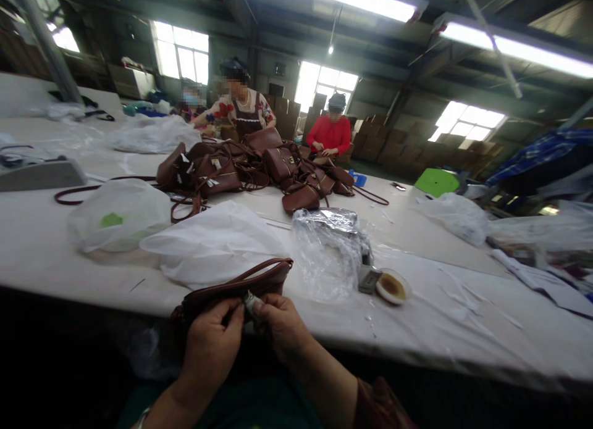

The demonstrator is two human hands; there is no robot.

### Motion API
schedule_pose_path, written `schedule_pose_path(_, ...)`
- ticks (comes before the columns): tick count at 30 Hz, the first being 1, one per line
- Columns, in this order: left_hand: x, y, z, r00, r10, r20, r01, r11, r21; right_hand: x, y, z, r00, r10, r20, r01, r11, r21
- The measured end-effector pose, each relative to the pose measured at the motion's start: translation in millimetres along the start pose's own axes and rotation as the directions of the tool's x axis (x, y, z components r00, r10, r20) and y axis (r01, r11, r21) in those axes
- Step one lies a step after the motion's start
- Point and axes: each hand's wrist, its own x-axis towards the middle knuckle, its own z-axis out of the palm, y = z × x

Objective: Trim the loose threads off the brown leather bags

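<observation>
Both hands at near tabletop [69, 256] edge: left hand [210, 349] & right hand [282, 327] pinch small silvery bit [251, 304] betw fingertips, against brown handbag [236, 288], prob to steady it. Handbag half on tabletop edge, half over lap, strap looped up. Just beyond: white plastic bags [213, 244], crumpled clear wrap [324, 256], tape roll [393, 286]; pile of brown bags [259, 170] mid-tabletop, w/ other persons behind

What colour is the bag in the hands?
Dark reddish-brown; the bag shows best in the head view.
</observation>
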Motion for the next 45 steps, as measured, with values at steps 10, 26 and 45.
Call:
schedule_pose_path(10, 7.9, 2.4, -5.5, 0.972, -0.190, 0.141, 0.196, 0.980, -0.036, -0.7, 0.3, 1.4, 1.000, 0.023, 0.003, -0.023, 0.999, 0.028)
schedule_pose_path(26, -24.4, 1.5, -15.3, 0.982, 0.118, -0.149, -0.133, 0.987, -0.088, -2.0, 5.6, -0.2, 0.999, -0.032, -0.020, 0.030, 0.996, -0.083)
schedule_pose_path(45, -9.1, 5.1, 6.2, 0.889, -0.414, 0.196, 0.456, 0.757, -0.468, -10.6, 0.3, 4.0, 0.999, -0.043, -0.019, 0.041, 0.994, -0.102)
